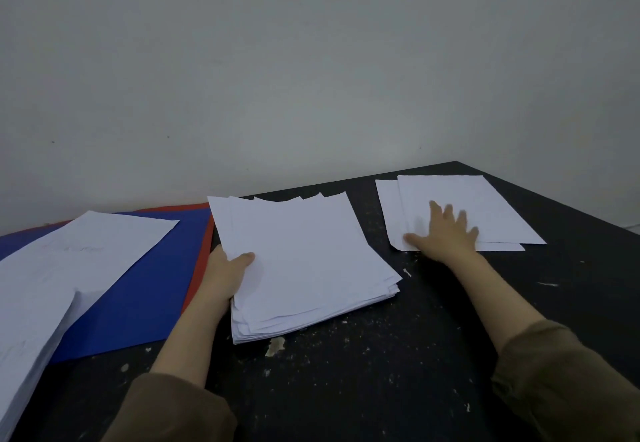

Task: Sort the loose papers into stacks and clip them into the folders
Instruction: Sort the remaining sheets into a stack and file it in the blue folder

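The left hand (228, 268) is gripping the thick paper stack (304, 265), steadying it (thumb on top). The right hand (446, 230) is pressing flat, fingers spread, on the small pile (485, 199), probably squaring it.

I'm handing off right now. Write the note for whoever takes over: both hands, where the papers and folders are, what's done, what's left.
Left hand: grips the left edge of the thick, uneven middle stack of white paper, thumb on top.
Right hand: open, fingers spread, pressing flat on the small pile of white sheets at the far right of the black table.
A third white paper pile lies at the left, partly over the flat blue folder, which lies on a red folder.
Done: a few sheets dealt to the right pile.
Left: sort the middle stack, square the piles, clip them into folders. No clip visible.
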